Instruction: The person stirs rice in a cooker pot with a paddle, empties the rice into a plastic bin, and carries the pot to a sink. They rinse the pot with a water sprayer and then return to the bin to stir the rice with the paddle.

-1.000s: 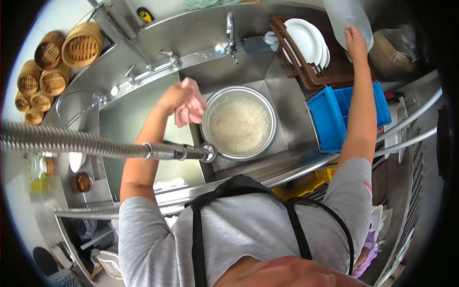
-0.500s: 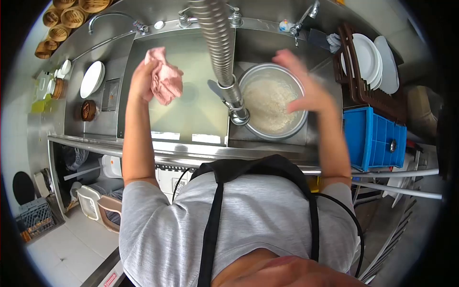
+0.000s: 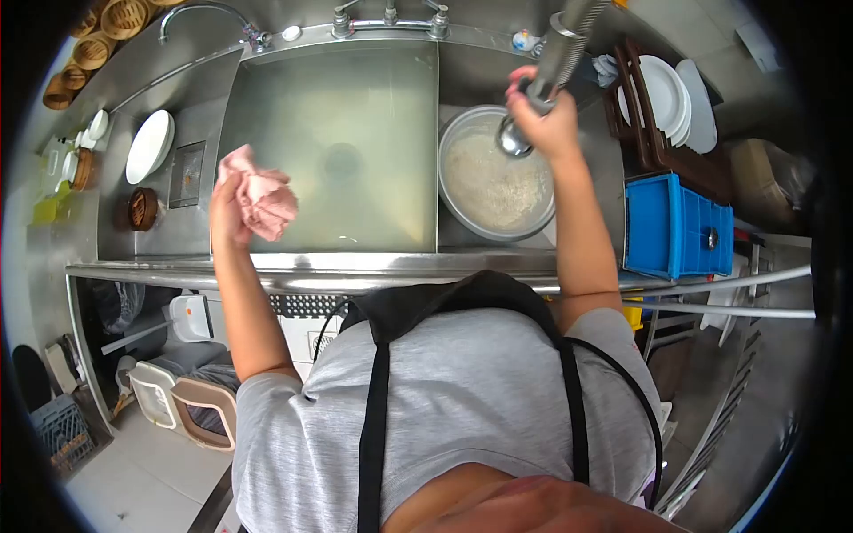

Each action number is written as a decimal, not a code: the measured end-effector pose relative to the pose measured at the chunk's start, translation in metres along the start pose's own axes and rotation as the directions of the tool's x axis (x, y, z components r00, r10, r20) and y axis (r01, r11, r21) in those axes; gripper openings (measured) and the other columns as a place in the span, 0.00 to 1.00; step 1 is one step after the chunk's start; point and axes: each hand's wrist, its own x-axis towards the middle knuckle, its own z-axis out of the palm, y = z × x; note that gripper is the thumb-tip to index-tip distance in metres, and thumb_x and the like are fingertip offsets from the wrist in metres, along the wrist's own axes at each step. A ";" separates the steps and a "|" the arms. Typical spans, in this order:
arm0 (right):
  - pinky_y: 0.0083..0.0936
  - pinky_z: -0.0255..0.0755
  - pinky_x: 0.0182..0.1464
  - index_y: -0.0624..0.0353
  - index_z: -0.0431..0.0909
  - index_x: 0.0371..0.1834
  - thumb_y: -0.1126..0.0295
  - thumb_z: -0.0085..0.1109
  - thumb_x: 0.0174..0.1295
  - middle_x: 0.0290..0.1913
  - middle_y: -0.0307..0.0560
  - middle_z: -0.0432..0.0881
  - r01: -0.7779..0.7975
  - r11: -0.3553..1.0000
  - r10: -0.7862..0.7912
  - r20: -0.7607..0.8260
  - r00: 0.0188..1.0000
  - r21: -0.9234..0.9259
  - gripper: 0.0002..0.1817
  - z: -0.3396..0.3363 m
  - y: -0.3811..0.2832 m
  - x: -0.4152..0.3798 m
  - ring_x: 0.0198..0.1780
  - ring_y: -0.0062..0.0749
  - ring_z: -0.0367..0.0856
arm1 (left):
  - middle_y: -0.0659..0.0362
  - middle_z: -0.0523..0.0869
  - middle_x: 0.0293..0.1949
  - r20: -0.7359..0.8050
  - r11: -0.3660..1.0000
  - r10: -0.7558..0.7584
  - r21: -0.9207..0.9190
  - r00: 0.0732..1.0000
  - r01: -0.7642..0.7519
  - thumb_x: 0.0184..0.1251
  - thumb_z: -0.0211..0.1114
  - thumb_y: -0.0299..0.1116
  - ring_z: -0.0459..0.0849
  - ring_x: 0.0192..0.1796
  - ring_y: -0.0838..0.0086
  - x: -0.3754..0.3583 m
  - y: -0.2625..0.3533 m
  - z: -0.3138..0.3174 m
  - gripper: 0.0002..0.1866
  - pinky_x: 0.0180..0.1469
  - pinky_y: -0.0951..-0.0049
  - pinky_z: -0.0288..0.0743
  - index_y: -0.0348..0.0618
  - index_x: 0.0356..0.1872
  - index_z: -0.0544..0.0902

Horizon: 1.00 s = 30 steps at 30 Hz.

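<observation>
A crumpled pink cloth (image 3: 265, 197) is gripped in my left hand (image 3: 229, 211), above the left side of a basin of cloudy water (image 3: 355, 115). My right hand (image 3: 553, 123) is closed around a metal spray nozzle (image 3: 515, 135) on a coiled steel hose (image 3: 573, 44). Its spray head hangs over the right part of a round metal pot (image 3: 449, 206). Pale, grainy stuff that looks like rice in whitish water (image 3: 493, 186) fills much of the pot, which stands in the right-hand sink (image 3: 458, 84).
White plates (image 3: 662, 98) stand in a brown rack (image 3: 635, 98) at the right, beside a blue crate (image 3: 653, 222). On the left counter are a white dish (image 3: 151, 147) and a small bamboo steamer (image 3: 142, 209). Taps (image 3: 389, 25) line the back wall.
My right hand, open over the pot before, now holds the spray nozzle. The nozzle and hose have swung from the sink divider to the right. My left hand still holds the cloth.
</observation>
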 end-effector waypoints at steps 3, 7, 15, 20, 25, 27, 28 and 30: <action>0.17 0.70 0.33 0.64 0.70 0.37 0.81 0.50 0.49 0.28 0.41 0.74 0.160 0.986 -0.164 -0.126 0.978 -0.039 0.10 -0.016 -0.022 0.014 0.29 0.21 0.74 | 0.41 0.76 0.40 -0.064 0.997 0.065 -0.036 0.996 -0.068 0.60 0.45 0.33 0.78 0.41 0.56 -0.014 0.007 -0.028 0.19 0.44 0.63 0.74 0.34 0.51 0.62; 0.14 0.69 0.28 0.64 0.71 0.34 0.80 0.53 0.48 0.25 0.40 0.75 0.266 0.954 -0.224 -0.262 0.939 0.139 0.08 -0.026 -0.044 0.021 0.25 0.21 0.75 | 0.40 0.74 0.42 -0.223 0.974 0.197 -0.069 0.955 -0.217 0.59 0.45 0.29 0.77 0.42 0.55 -0.017 0.001 -0.064 0.19 0.44 0.62 0.73 0.32 0.52 0.61; 0.16 0.70 0.28 0.66 0.72 0.34 0.77 0.55 0.48 0.25 0.43 0.75 0.251 0.965 -0.218 -0.301 0.929 0.077 0.09 -0.043 -0.052 0.021 0.25 0.22 0.76 | 0.41 0.73 0.44 -0.346 0.947 0.303 0.003 0.888 -0.322 0.60 0.44 0.29 0.76 0.44 0.55 -0.026 0.000 -0.080 0.19 0.45 0.62 0.72 0.31 0.52 0.62; 0.16 0.70 0.28 0.66 0.72 0.33 0.77 0.54 0.48 0.24 0.44 0.76 0.249 0.962 -0.205 -0.306 0.930 0.112 0.09 -0.044 -0.049 0.023 0.23 0.22 0.76 | 0.43 0.73 0.44 -0.302 0.945 0.309 -0.012 0.902 -0.328 0.61 0.43 0.30 0.76 0.44 0.56 -0.031 0.002 -0.084 0.19 0.47 0.61 0.71 0.32 0.53 0.62; 0.21 0.70 0.30 0.68 0.70 0.33 0.79 0.50 0.50 0.25 0.48 0.74 0.201 0.979 -0.184 -0.273 0.944 0.034 0.07 -0.044 -0.048 0.023 0.25 0.28 0.74 | 0.43 0.73 0.44 -0.363 0.942 0.314 0.006 0.877 -0.335 0.61 0.43 0.30 0.76 0.45 0.56 -0.032 0.001 -0.079 0.19 0.47 0.61 0.71 0.33 0.53 0.62; 0.18 0.70 0.28 0.67 0.71 0.31 0.78 0.53 0.48 0.23 0.45 0.75 0.216 0.972 -0.178 -0.310 0.934 0.092 0.07 -0.045 -0.045 0.025 0.23 0.24 0.75 | 0.43 0.73 0.45 -0.367 0.944 0.308 0.001 0.877 -0.331 0.61 0.43 0.30 0.75 0.45 0.55 -0.030 -0.001 -0.081 0.19 0.47 0.61 0.71 0.33 0.53 0.62; 0.16 0.70 0.27 0.66 0.71 0.31 0.78 0.54 0.47 0.22 0.44 0.75 0.222 0.967 -0.172 -0.328 0.929 0.121 0.07 -0.046 -0.043 0.026 0.22 0.22 0.75 | 0.43 0.73 0.45 -0.366 0.943 0.310 0.002 0.878 -0.332 0.61 0.43 0.30 0.75 0.45 0.55 -0.030 -0.003 -0.082 0.19 0.47 0.61 0.71 0.33 0.53 0.62; 0.16 0.70 0.27 0.67 0.71 0.30 0.78 0.54 0.47 0.22 0.44 0.75 0.267 0.956 -0.210 -0.357 0.910 0.120 0.07 -0.046 -0.042 0.029 0.22 0.22 0.75 | 0.43 0.72 0.45 -0.356 0.941 0.318 0.008 0.879 -0.337 0.60 0.44 0.30 0.75 0.46 0.55 -0.032 -0.003 -0.080 0.19 0.47 0.61 0.71 0.33 0.53 0.61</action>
